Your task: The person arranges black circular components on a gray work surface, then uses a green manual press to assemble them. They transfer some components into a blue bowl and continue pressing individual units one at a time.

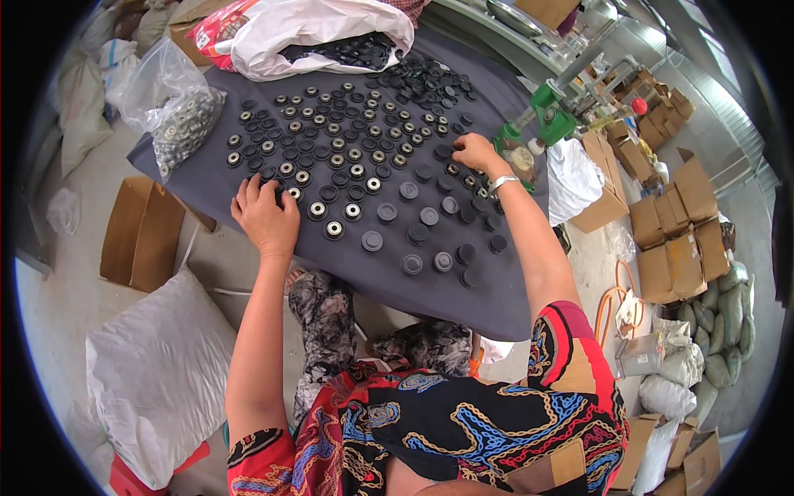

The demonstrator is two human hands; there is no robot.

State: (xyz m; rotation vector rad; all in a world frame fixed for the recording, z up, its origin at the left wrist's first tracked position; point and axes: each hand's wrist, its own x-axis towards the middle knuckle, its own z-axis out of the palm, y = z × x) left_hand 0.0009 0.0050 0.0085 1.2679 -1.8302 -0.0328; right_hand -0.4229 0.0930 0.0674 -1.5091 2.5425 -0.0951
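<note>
Two hands work over a dark cloth-covered table. Left hand lies flat, fingers spread on black round caps; anything under its palm is hidden. Farther, right hand curls over caps, its grip unclear. Beyond, a white bag half-covers more.

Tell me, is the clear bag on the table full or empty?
Partly full. The clear bag lies at the table's left corner, and small metal rings bulge through its lower half; its upper half looks slack.

two hands, dozens of black round parts, one clear bag, one green press
</note>
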